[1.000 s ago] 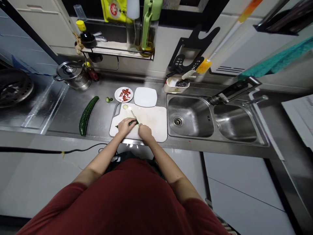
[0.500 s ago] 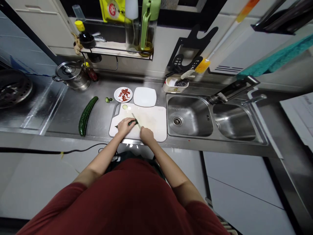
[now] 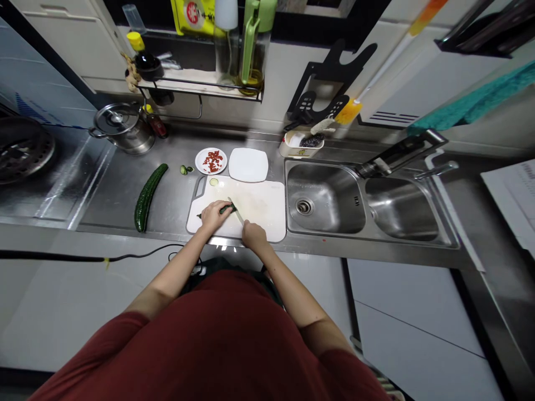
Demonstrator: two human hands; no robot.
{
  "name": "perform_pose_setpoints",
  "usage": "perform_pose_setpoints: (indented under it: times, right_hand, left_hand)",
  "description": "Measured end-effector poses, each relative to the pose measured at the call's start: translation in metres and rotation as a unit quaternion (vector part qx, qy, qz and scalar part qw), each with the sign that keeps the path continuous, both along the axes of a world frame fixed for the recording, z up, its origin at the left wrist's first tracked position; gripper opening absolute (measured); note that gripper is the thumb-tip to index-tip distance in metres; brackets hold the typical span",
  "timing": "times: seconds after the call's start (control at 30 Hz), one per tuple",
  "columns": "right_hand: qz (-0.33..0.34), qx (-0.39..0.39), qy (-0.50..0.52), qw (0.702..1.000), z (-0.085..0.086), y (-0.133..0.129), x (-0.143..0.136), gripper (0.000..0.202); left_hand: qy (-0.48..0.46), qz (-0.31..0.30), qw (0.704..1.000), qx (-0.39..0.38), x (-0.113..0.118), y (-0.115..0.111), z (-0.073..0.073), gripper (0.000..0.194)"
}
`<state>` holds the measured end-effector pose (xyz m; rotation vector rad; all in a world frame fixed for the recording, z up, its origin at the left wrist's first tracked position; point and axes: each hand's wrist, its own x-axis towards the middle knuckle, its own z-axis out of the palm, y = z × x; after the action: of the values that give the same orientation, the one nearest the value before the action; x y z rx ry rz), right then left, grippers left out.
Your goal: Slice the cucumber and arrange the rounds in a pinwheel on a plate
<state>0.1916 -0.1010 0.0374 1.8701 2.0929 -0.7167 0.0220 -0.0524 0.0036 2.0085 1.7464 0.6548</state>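
On the white cutting board [image 3: 267,217], my left hand [image 3: 213,216] is closed over a dark green piece of cucumber [image 3: 227,209], pressing it to the board and hiding part of it. My right hand [image 3: 254,235] grips a knife [image 3: 238,213], whose blade slants up and left beside the cucumber's right end. The handle is hidden in my fist. A pale cucumber slice [image 3: 214,182] lies at the board's upper left. A whole cucumber [image 3: 149,197] rests on the steel counter to the left, and a few small green cucumber pieces [image 3: 186,170] lie behind the board.
Behind the board stand a plate of chopped red pieces [image 3: 202,161] and a white square plate [image 3: 248,165]. To the right is a double sink [image 3: 325,197] with a faucet [image 3: 437,170]. A lidded pot [image 3: 125,132] stands back left, below a bottle shelf [image 3: 200,86].
My right hand and the knife have shifted slightly right and down along the board. My left hand stays on the cucumber in nearly the same place.
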Motion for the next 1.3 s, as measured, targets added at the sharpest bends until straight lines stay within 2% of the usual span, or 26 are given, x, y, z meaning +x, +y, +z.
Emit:
perform_pose_setpoints:
  times: [0.4,0.57,1.03,1.3]
  right_hand:
    - [0.006,0.022,0.030,0.999,0.009,0.031,-0.016,0.028]
    - [0.003,0.019,0.035,0.999,0.010,0.035,-0.019,0.029]
    - [-0.004,0.012,0.016,1.000,0.000,0.001,0.005,0.025]
    - [0.006,0.013,-0.004,1.000,0.007,-0.008,0.020,0.026]
  left_hand:
    - [-0.001,-0.009,1.000,-0.002,-0.001,0.001,0.000,0.026]
    - [0.003,-0.006,1.000,-0.009,0.000,0.001,0.003,0.026]
    - [0.006,-0.011,1.000,-0.018,0.000,0.001,0.005,0.030]
    - [0.001,-0.027,1.000,0.000,-0.001,-0.001,0.001,0.030]
